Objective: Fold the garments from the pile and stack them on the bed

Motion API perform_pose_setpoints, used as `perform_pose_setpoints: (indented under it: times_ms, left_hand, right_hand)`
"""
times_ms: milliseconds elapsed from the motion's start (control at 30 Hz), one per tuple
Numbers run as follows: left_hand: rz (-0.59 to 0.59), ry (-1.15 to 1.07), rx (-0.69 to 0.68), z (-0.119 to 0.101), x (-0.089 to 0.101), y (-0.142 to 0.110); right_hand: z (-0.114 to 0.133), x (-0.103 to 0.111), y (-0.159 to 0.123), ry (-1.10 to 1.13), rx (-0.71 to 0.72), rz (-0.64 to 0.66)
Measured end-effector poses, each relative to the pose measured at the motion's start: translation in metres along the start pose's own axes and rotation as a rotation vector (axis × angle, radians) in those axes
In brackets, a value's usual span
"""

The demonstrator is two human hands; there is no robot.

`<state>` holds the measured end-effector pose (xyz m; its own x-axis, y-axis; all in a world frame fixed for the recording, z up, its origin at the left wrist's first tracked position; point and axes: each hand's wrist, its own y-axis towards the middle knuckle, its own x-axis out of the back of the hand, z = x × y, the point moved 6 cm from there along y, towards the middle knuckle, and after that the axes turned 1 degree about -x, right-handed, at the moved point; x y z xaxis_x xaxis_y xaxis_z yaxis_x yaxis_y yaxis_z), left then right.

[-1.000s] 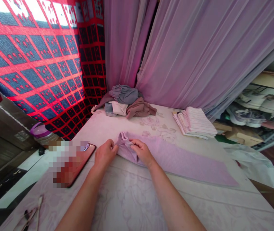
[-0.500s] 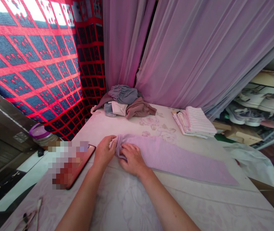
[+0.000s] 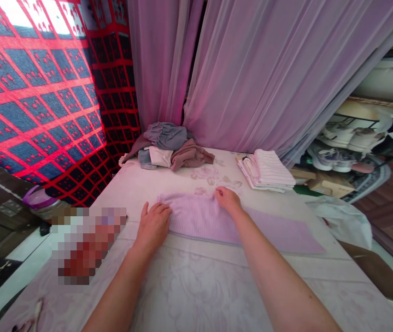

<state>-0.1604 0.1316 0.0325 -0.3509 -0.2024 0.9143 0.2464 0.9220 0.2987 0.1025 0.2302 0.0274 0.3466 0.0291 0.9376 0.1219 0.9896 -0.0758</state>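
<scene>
Left hand [image 3: 153, 226]: palm down, fingers spread, resting flat on the left part of a lilac ribbed knit garment [image 3: 199, 219]; the thumb lies along the garment's near edge. Right hand [image 3: 228, 200]: fingers and thumb drawn together at the garment's far edge, apparently pinching a small fold of the knit. The hands are well apart, with the right one farther away.

Garment position: lying flat across the middle of a bed with a pale floral cover [image 3: 196, 295], its long axis running left to right. The wider portion lies under and between the hands, and a narrower band extends right, past the right hand. Exact garment type cannot be determined from this view.

Left of the left hand, just beside it, is a pixelated object [image 3: 89, 244] on the bed; its kind cannot be told. At the far edge of the bed are a loose pile of clothes [image 3: 168, 145] and, farther right, a folded stack of striped cloth [image 3: 265, 170]. Sheer mauve curtains [image 3: 251, 78] hang behind the bed, with a red-and-navy patterned blanket [image 3: 37, 101] to their left. To the right of the bed are a white plastic bag [image 3: 341, 220] and a rack of shoes [image 3: 341, 152].
</scene>
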Motion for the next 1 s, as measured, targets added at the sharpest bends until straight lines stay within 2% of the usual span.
perform_pose_setpoints:
  times_ms: [133, 300, 400, 500, 667, 733, 933, 1000]
  left_hand:
    - [-0.007, -0.011, -0.067, -0.014, 0.003, 0.013]
    - [0.186, 0.049, -0.081, -0.027, -0.014, 0.047]
    - [0.255, 0.154, -0.044, -0.023, -0.027, 0.053]
    - [0.243, 0.228, -0.034, -0.019, -0.035, 0.047]
    - [0.247, 0.287, 0.018, -0.015, -0.04, 0.042]
    - [0.254, 0.299, 0.023, -0.015, -0.041, 0.043]
    - [0.247, 0.275, -0.006, -0.014, -0.039, 0.045]
    - [0.246, 0.254, -0.016, -0.014, -0.04, 0.045]
  right_hand:
    - [-0.002, 0.0, 0.017, 0.029, 0.08, 0.152]
    - [0.006, 0.0, 0.027, 0.053, 0.193, 0.268]
    - [0.007, 0.002, 0.028, 0.046, 0.207, 0.276]
    - [0.002, 0.002, 0.026, 0.066, 0.173, 0.19]
    - [-0.014, -0.009, 0.016, 0.067, -0.004, -0.01]
    - [-0.015, -0.011, 0.01, 0.08, -0.013, -0.076]
    - [0.0, 0.006, -0.016, 0.11, 0.248, -0.272]
    - [0.007, 0.005, -0.026, 0.077, 0.34, -0.268]
